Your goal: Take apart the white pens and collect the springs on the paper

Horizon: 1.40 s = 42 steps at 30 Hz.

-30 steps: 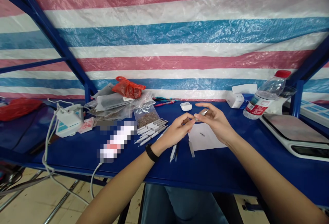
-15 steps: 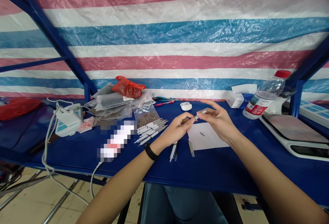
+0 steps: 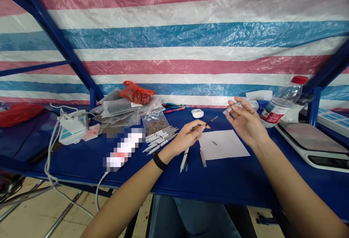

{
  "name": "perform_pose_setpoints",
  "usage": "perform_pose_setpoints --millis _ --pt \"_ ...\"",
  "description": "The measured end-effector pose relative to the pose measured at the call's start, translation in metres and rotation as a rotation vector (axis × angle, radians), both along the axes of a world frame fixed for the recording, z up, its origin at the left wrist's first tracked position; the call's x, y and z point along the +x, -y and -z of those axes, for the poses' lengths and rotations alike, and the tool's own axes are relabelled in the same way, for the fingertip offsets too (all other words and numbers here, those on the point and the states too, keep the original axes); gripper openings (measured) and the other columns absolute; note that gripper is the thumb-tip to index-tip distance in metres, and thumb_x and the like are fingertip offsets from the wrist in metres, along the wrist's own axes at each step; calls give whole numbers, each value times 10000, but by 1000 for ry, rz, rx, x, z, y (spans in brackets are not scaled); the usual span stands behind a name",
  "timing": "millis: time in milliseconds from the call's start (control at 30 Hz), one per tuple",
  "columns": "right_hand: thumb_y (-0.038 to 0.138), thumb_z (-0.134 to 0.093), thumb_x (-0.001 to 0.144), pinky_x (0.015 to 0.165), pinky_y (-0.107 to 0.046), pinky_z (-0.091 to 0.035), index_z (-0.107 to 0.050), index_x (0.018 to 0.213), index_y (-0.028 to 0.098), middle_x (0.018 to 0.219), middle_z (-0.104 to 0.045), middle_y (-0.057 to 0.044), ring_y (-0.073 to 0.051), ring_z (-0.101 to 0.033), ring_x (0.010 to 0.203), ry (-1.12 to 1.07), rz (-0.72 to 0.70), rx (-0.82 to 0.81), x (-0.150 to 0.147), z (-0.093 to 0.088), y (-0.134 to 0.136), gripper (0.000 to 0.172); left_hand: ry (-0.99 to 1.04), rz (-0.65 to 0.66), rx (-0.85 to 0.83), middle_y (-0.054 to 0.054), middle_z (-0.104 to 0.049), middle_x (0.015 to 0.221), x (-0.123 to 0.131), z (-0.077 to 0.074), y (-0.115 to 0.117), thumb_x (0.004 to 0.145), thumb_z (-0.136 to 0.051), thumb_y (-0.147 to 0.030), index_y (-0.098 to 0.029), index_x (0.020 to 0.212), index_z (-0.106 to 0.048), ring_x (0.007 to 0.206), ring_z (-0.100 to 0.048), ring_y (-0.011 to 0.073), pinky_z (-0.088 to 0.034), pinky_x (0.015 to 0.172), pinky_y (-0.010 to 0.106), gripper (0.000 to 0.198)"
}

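My left hand (image 3: 191, 135) pinches a thin dark pen refill (image 3: 211, 121), its tip pointing up to the right. Higher and to the right, my right hand (image 3: 247, 121) holds a short grey-and-silver pen part (image 3: 232, 107) between thumb and fingers. Below them a small dark piece (image 3: 214, 143) lies on a white sheet of paper (image 3: 227, 147). A clear pen barrel (image 3: 203, 157) rests at the sheet's left edge, with a white pen (image 3: 184, 161) farther left. Several white pens (image 3: 160, 139) are piled beside my left hand.
Behind the hands is a white case (image 3: 197, 113). Plastic bags (image 3: 120, 110) and a red bag (image 3: 137, 93) lie at the back left, near a white power strip (image 3: 73, 127). To the right stand a bottle (image 3: 283, 99) and a scale (image 3: 313, 139).
My right hand has moved up and right with the pen part, away from my left hand. The dark refill in my left hand now shows uncovered.
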State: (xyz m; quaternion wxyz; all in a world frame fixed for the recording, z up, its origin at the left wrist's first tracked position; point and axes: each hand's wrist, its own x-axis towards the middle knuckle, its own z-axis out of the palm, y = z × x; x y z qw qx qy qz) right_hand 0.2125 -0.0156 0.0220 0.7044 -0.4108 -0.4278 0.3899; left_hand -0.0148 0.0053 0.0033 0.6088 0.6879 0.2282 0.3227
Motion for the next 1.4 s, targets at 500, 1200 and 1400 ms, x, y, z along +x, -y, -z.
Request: perform_pose_setpoints --millis 500,1200,1400 --pt "465 -981 480 755 -326 -530 -721 756 250 790 -733 -10 -183 -681 799 101 -49 -145 -16 -7 7 436 -130 -115 163 -49 -384 655 2 6 -4 974 -499 -570 -179 1037 -630 568 -358 114 -297 554 245 417" --pt "426 -895 571 737 -330 -479 -740 844 196 706 -715 -24 -188 -656 739 580 -289 -513 2 -6 7 389 -285 -298 427 -32 -502 692 -3 9 -10 1024 -428 -430 -191 1030 -648 603 -441 129 -326 600 255 325" --pt "512 -987 425 804 -320 -521 -789 794 230 823 -738 -21 -156 -662 791 182 -266 -434 -25 2 5 505 -274 -265 422 -48 -487 652 -1 10 -8 1019 -442 -434 -192 1043 -634 572 -470 123 -350 593 254 309"
